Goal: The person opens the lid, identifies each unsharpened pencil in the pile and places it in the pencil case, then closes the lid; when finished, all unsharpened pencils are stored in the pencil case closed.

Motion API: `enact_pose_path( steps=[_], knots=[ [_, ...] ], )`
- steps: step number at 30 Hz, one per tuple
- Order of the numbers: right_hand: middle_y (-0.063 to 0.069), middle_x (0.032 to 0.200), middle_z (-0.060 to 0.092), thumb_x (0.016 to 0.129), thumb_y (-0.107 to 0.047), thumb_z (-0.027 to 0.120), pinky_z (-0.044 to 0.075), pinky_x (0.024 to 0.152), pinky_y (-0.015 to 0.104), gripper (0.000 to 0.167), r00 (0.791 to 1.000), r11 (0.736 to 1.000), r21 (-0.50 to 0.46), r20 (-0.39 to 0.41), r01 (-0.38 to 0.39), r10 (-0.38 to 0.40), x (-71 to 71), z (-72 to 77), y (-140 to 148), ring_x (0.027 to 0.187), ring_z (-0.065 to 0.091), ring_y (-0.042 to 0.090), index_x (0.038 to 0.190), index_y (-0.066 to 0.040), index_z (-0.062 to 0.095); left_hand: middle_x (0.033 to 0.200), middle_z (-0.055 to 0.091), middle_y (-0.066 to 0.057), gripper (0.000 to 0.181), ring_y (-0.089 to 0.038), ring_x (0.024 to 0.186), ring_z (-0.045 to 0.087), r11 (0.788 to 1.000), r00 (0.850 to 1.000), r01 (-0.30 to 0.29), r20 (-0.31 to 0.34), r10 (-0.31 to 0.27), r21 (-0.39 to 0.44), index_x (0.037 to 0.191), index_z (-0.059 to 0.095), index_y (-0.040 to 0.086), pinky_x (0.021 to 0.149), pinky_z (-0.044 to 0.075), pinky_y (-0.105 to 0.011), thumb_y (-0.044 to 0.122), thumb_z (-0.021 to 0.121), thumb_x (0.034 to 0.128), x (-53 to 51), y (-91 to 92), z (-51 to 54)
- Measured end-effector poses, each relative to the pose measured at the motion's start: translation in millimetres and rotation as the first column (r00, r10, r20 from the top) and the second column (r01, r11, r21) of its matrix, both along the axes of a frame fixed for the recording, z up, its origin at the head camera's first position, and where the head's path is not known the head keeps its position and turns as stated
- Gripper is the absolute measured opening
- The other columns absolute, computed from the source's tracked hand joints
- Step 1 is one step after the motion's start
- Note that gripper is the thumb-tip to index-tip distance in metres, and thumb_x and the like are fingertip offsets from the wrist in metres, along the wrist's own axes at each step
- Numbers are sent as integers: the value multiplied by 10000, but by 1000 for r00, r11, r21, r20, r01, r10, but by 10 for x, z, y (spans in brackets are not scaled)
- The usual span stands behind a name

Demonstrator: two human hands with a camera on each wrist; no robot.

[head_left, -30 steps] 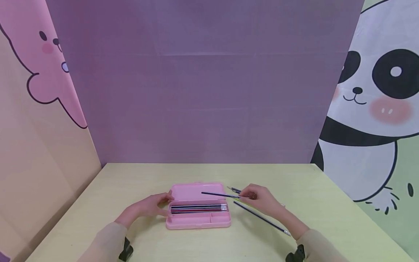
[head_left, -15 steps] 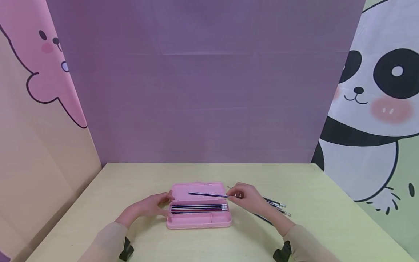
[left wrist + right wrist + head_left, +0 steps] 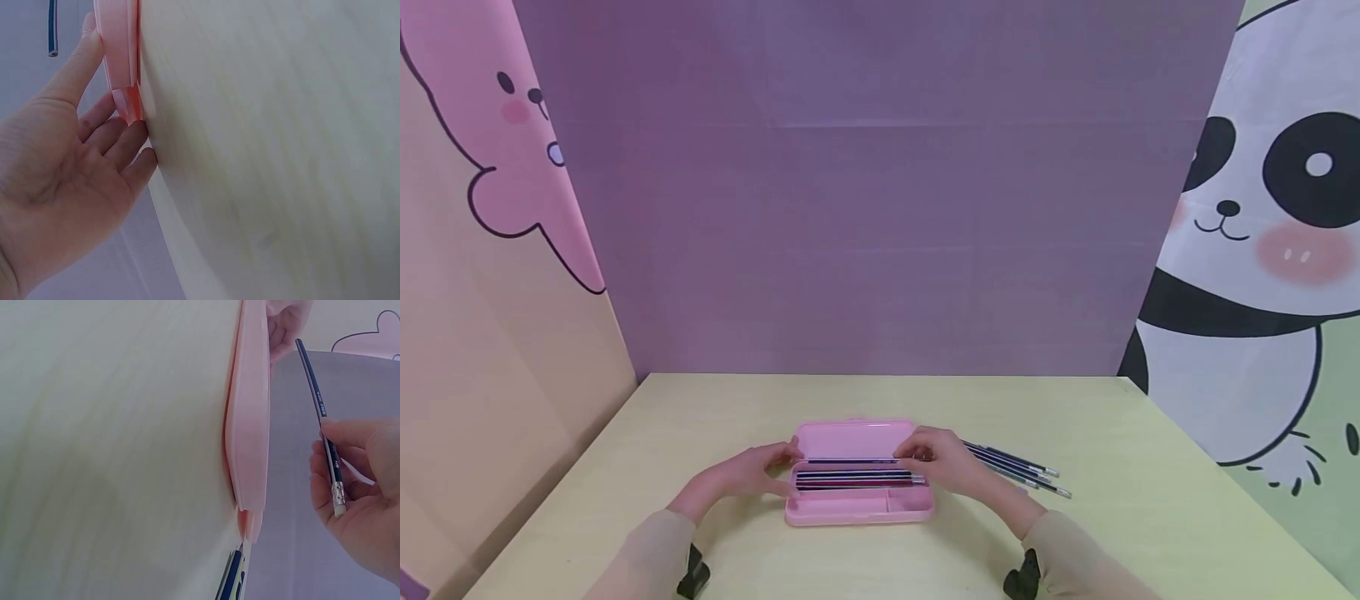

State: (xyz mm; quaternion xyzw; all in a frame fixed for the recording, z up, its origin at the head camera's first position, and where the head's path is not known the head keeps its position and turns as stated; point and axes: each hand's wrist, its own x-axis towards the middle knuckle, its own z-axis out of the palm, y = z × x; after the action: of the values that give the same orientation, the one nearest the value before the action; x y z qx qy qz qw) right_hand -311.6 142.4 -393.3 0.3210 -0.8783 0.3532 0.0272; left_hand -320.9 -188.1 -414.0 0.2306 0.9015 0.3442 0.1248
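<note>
An open pink pencil case [image 3: 835, 507] lies on the table, its lid [image 3: 853, 437] folded back to the far side. Several dark pencils [image 3: 853, 478] with a red one among them lie in the case's long compartment. My left hand [image 3: 747, 473] holds the case by its left end, thumb at the near part and fingers toward the lid. My right hand [image 3: 946, 460] pinches a dark blue pencil [image 3: 317, 400] near its white eraser end, above the case. In the head view this pencil spans across the case by the hinge, unsharpened end to the left.
Several loose pencils [image 3: 1018, 468] lie on the table [image 3: 722, 408] to the right of the case, partly behind my right hand and forearm. A purple backdrop [image 3: 880, 208] rises at the table's far edge.
My right hand has moved left and down with the pencil, from beside the case to just above it. The left hand stays on the case.
</note>
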Motion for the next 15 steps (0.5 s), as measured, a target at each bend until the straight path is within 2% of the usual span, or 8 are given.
enact_pose_path(
  steps=[8, 15],
  knots=[
    [2, 855, 654, 864, -122, 666, 502, 631, 164, 130, 1000, 999, 22, 8, -28, 28, -45, -58, -95, 712, 528, 41, 956, -36, 701, 1509, 284, -203, 587, -369, 1387, 281, 1000, 1000, -4, -3, 4, -8, 1266, 530, 80, 1137, 240, -520, 311, 757, 776, -10, -3, -25],
    [10, 837, 677, 848, -111, 686, 494, 616, 162, 107, 999, 999, 14, 7, -38, 38, -103, -130, -162, 688, 524, 36, 929, -44, 705, 1509, 273, -207, 622, -375, 1385, 280, 1000, 1000, 8, 0, -8, 9, 1294, 507, 61, 1145, 219, -521, 306, 756, 778, -24, -17, -42]
  ],
)
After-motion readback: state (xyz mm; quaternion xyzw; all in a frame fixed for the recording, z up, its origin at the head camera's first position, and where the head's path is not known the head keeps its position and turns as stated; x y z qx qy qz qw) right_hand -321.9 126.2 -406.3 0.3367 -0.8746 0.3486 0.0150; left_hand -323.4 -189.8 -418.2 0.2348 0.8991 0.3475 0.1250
